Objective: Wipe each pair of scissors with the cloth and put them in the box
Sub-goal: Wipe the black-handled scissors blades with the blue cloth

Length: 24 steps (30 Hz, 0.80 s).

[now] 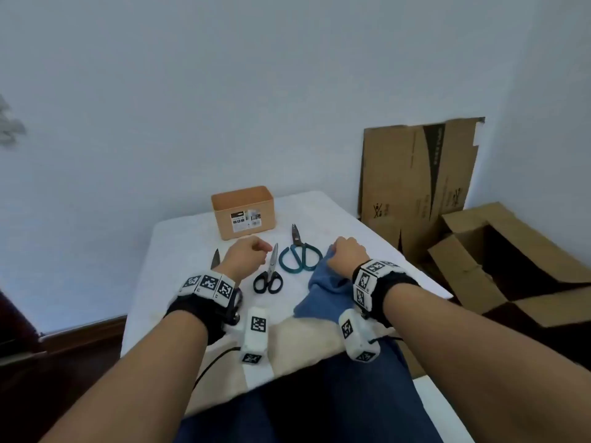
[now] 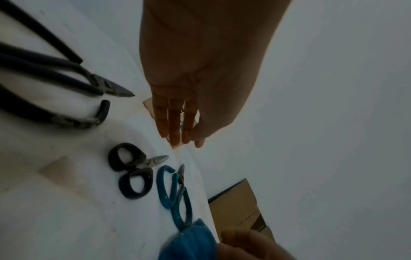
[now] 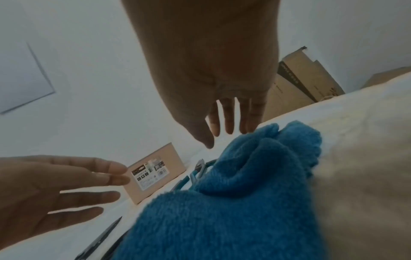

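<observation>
Scissors lie in a row in front of the box [image 1: 243,212], which serves as landmark. From the head view, the black-handled scissors [image 1: 269,273] lie nearer the person than the box, blades pointing toward it; the teal-handled scissors [image 1: 299,254] lie to their right, long axis also running toward the box. A third blade tip [image 1: 215,259] shows left of the left hand [image 1: 246,255], which hovers between box and black pair, fingers loosely curled and holding nothing. It looks the nearer hand for the black pair, just to its right. The right hand [image 1: 347,254] rests on the blue cloth [image 1: 323,292], right of the teal handles; whether it grips the cloth cannot be told here. The surface [image 1: 179,238] is white, against a pale wall, with cardboard boxes [image 1: 415,174] on the floor to the right.

In the left wrist view, the left hand's fingers [image 2: 173,123] extend straight and empty; dark long-handled scissors [image 2: 66,73] lie beside them.

In the right wrist view, the right hand's fingers [image 3: 229,116] hang straight, the tips at the cloth's edge, not closed on it.
</observation>
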Motion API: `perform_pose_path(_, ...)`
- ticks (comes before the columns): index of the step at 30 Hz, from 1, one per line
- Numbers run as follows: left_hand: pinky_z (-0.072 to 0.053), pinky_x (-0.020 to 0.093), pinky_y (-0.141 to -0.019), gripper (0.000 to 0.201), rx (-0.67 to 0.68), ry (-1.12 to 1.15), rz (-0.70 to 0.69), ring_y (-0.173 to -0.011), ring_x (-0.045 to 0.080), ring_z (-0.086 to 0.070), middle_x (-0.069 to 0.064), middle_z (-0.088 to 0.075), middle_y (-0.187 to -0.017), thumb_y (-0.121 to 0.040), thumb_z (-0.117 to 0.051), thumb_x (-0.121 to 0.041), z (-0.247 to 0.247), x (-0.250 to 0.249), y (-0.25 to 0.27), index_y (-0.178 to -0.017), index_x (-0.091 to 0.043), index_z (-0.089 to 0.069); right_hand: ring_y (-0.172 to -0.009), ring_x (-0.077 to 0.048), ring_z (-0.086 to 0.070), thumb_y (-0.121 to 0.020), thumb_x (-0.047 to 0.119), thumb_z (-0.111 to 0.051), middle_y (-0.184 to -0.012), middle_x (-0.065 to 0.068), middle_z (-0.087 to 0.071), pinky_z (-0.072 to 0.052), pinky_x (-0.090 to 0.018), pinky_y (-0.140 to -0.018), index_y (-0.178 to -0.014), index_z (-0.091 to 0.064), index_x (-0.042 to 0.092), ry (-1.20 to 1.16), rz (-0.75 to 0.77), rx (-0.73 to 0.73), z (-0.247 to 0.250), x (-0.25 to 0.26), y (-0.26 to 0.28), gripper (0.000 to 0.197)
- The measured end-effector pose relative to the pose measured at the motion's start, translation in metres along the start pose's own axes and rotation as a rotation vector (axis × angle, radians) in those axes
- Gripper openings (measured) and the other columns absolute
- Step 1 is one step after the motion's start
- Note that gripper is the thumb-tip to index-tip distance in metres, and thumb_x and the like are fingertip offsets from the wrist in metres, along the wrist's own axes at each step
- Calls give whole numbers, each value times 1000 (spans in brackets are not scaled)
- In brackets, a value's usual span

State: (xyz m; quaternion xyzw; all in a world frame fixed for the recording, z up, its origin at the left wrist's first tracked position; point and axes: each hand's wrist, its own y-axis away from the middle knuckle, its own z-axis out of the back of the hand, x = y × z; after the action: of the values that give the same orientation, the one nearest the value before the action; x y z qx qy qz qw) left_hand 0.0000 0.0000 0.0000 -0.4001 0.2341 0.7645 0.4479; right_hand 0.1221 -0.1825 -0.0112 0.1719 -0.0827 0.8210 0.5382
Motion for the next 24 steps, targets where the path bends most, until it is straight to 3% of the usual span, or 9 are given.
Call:
perform_pose_path(2, -50, 37, -95, 23, -14, -57, 45, -106, 25, -61, 8, -64, -113, -94, -48, -2, -1, 7, -8, -105, -14, -65, -128, -35, -44, -94, 32, -54, -137, -15, -44, -38, -47, -108, -135, -40, 9, 132, -52, 38, -2, -1, -2, 48)
perform_pose_path(4, -47, 35, -100, 26, 17, -204, 101, -116, 28, -57, 9, -61, -121, -94, -50, -5, -3, 12, -11, -116, -11, -62, -129, -33, -44, -93, 26, -58, -136, -14, -45, -38, -44, -108, -136, -39, 8, 195, -65, 61, 0, -1, -1, 51)
perform_pose_path(7, -41, 30, -94, 30, 91, -430, 149, -121, 27, -53, 11, -58, -129, -97, -54, -14, -9, 21, -19, -126, -8, -55, -115, -32, -57, -87, 16, -64, -122, -14, -58, -45, -45, -101, -117, -54, 9, 142, -74, 95, -2, -4, -11, 33)
perform_pose_path(9, -40, 28, -83, 26, 134, -525, 152, -110, 26, -56, 10, -62, -117, -97, -58, -24, -13, 22, -23, -117, -8, -57, -103, -32, -60, -90, 15, -57, -110, -14, -62, -47, -43, -96, -99, -58, 11, 62, -53, 57, -4, -6, -16, 11)
perform_pose_path(13, -42, 28, -66, 36, 183, -615, 152, -76, 22, -59, 7, -67, -80, -91, -64, -43, -21, 26, -36, -77, -10, -63, -106, -34, -55, -93, 25, -52, -113, -13, -59, -47, -42, -89, -110, -55, 10, -112, 46, -216, -2, -5, -25, 23)
perform_pose_path(15, -41, 27, -62, 40, 207, -616, 170, -71, 20, -57, 7, -67, -75, -89, -67, -44, -23, 25, -40, -68, -12, -59, -106, -33, -52, -92, 34, -52, -113, -11, -54, -46, -45, -89, -111, -56, 13, -198, 23, -258, 4, 2, -29, 28)
perform_pose_path(18, -41, 25, -60, 38, 270, -584, 211, -67, 17, -57, 5, -69, -72, -89, -69, -44, -19, 20, -43, -71, -11, -62, -93, -28, -59, -89, 32, -53, -100, -8, -63, -48, -35, -78, -93, -60, 13, -435, 27, -198, 9, 5, -36, 21)
perform_pose_path(21, -41, 24, -60, 33, 305, -540, 267, -63, 14, -56, -3, -67, -64, -87, -70, -44, -14, 15, -42, -78, -13, -66, -79, -23, -52, -87, 16, -57, -73, -1, -53, -38, -28, -62, -67, -44, 17, -478, 7, -126, 8, 2, -38, 24)
perform_pose_path(24, -48, 28, -69, 23, 296, -375, 317, -68, 20, -59, 4, -68, -72, -88, -71, -31, -11, 16, -40, -84, -8, -66, -86, -22, -49, -81, 15, -67, -89, -2, -52, -39, -29, -65, -89, -48, 17, -506, 9, -54, 6, 0, -40, 21)
